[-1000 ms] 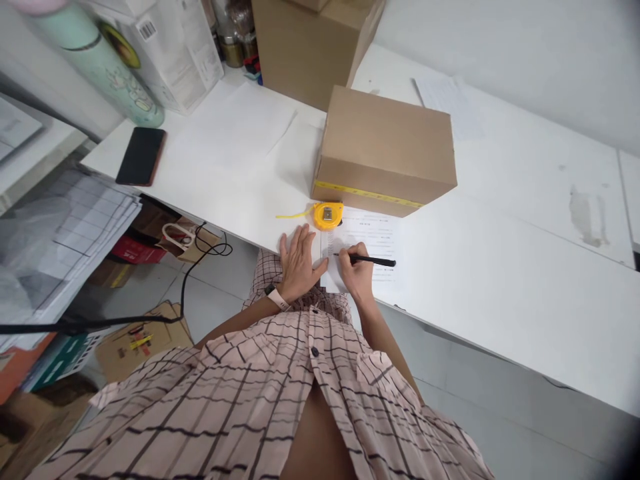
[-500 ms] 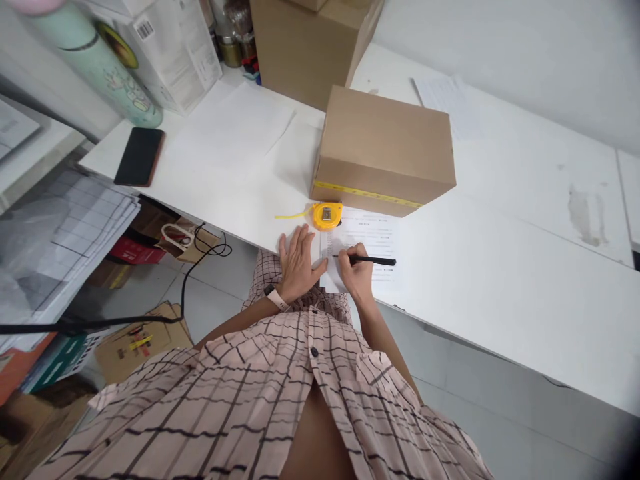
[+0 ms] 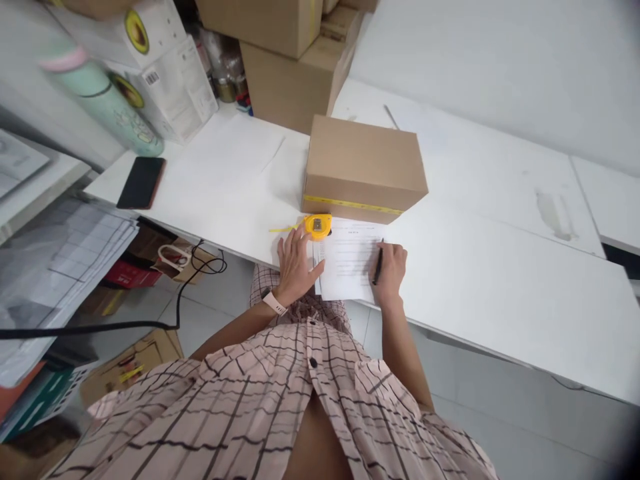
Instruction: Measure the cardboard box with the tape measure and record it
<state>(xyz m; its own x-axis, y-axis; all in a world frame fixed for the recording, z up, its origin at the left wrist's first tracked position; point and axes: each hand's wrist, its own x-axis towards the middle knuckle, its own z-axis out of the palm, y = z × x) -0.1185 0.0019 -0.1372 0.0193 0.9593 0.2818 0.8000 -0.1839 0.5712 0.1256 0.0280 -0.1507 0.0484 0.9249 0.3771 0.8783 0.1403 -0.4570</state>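
Note:
A printed sheet of paper (image 3: 350, 267) lies at the table's front edge. Over its left margin rests my left hand (image 3: 299, 267), fingers spread flat, the fingertips close to a yellow tape measure (image 3: 317, 227). My right hand (image 3: 393, 272) is closed around a black pen (image 3: 379, 265) at the sheet's right edge, the pen standing nearly in line with the forearm. Behind the paper sits a closed cardboard box (image 3: 365, 157). A yellow measuring strip (image 3: 350, 205) runs along the lower front face of this box.
To the left, a black phone (image 3: 141, 183) lies near the table edge, by a mint-green bottle (image 3: 117, 110) and white boxes (image 3: 170, 87). Larger cardboard boxes (image 3: 285, 87) stack at the back. A black cable (image 3: 100, 329) hangs at lower left.
My right hand has moved right across the sheet with the pen, which has turned from lying sideways to nearly upright in view. The left hand stays about where it was. The view has shifted.

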